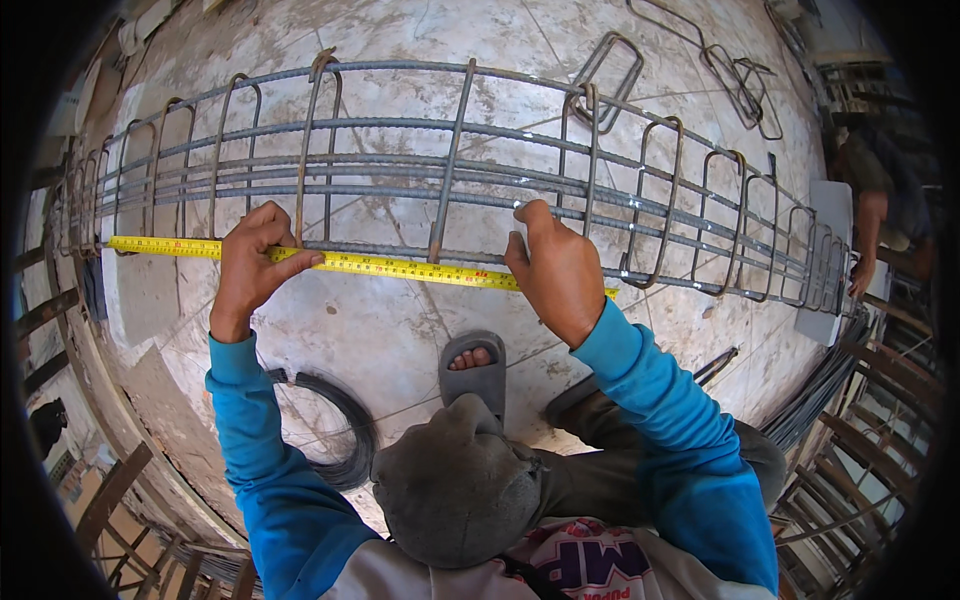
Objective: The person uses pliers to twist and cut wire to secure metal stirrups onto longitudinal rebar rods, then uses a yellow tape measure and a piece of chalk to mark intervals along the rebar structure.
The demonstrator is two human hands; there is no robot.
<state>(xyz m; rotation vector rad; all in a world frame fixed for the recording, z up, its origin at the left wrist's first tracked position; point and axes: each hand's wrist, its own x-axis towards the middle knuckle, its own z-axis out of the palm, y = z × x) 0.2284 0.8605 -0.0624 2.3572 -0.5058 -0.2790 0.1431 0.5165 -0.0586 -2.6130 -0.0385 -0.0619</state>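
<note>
A long rebar cage [450, 130], made of ribbed steel bars with rectangular stirrups [455, 160] around them, stretches across the floor. Along its near lower bar runs a yellow tape measure [400, 268], pulled out from left to right. My left hand [258, 262] is closed on the tape, thumb lying along it, beside a stirrup. My right hand [558, 268] is curled over the tape farther right, index finger at the bars. A small white bit shows at that fingertip; what the fingers hold is hidden. White marks dot several bars.
Loose stirrups [612, 82] lie on the far floor. A dark wire coil [350, 420] and my sandalled foot [473, 370] are on the near side. Another person's hand [862, 272] is by the cage's right end, near a bundle of rods [825, 385] and stacked wood [880, 440].
</note>
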